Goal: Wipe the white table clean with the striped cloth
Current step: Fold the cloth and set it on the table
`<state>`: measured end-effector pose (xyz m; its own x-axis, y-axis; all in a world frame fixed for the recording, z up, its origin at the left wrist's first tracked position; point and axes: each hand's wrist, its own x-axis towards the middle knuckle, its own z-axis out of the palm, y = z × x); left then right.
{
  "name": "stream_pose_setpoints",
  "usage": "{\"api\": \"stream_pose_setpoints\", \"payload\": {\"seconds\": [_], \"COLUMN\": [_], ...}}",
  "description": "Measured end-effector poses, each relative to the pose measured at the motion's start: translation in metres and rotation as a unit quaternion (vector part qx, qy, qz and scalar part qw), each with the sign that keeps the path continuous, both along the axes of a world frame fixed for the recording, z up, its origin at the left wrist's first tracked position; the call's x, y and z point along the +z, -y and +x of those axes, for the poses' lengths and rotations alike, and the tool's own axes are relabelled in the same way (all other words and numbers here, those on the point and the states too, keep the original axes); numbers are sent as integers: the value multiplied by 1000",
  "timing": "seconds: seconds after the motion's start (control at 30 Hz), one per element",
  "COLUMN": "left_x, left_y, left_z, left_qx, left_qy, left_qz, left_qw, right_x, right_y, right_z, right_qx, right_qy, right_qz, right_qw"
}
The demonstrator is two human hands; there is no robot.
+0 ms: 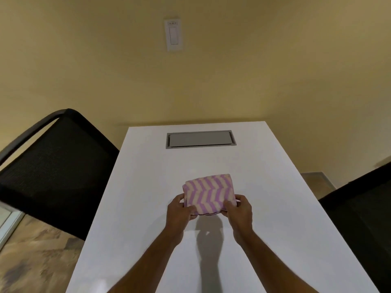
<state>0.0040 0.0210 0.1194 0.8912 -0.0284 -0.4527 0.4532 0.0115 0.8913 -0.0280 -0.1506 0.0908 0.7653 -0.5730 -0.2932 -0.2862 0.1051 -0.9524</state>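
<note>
The striped cloth [208,192], purple and cream in a zigzag pattern, is folded into a thick square and held just above the white table [143,182] near its middle. My left hand [179,212] grips the cloth's near left corner. My right hand [240,212] grips its near right corner. The far edge of the cloth tilts away from me. A shadow of the cloth and arms falls on the table just below the hands.
A grey cable hatch [201,138] is set into the table's far end. A black mesh chair [55,170] stands at the left edge, another black chair [364,210] at the right. A yellow wall with a white switch plate [174,34] rises behind the table.
</note>
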Motion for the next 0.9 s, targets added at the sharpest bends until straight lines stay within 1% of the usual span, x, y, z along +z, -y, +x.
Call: {"api": "stream_pose_setpoints", "payload": {"seconds": [0.17, 0.37, 0.5, 0.57, 0.73, 0.8, 0.9], "left_x": [-29, -64, -82, -90, -105, -108, -111], "left_y": [14, 29, 38, 41, 44, 45, 46], "left_z": [41, 75, 83, 81, 78, 75, 69], "left_qx": [5, 0, -3, 5, 2, -25, -76], "left_qy": [7, 29, 44, 46, 58, 89, 126], "left_qz": [11, 55, 104, 143, 200, 260, 391], "left_qw": [1000, 998, 994, 989, 978, 961, 908], "right_x": [-33, -60, -78, -86, -100, -101, -102], "right_y": [15, 30, 38, 39, 43, 45, 46], "right_z": [43, 76, 83, 81, 74, 73, 70], "right_qx": [19, 21, 13, 10, 19, 35, 53], "right_qy": [-8, -12, -23, -32, -34, -40, -59], "right_qz": [-32, -70, -86, -89, -138, -165, -208], "right_qw": [999, 997, 996, 995, 990, 985, 975]}}
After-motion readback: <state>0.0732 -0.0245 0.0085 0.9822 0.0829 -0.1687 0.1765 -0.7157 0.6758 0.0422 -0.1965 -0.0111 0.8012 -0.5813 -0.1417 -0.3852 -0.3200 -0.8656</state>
